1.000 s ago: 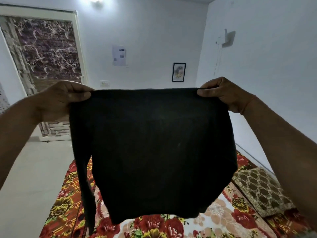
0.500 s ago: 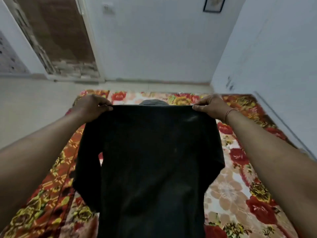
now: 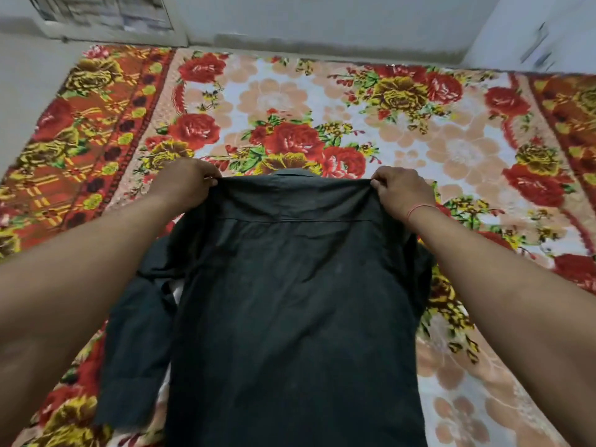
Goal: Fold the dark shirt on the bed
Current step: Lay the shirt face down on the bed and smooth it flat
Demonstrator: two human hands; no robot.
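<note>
The left hand [image 3: 185,185] and right hand [image 3: 401,191] each pinch a shoulder of the dark shirt [image 3: 290,301] over the bed [image 3: 354,108].

Floral bedspread [image 3: 290,101]: red and yellow roses on pale ground, orange patterned borders. White wall [image 3: 322,17] beyond. Grey floor [image 3: 22,75] at left. Door frame [image 3: 106,24] upper left.

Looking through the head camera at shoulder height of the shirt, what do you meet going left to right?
Floral bedspread → left hand → dark shirt → right hand → red wrist thread.
</note>
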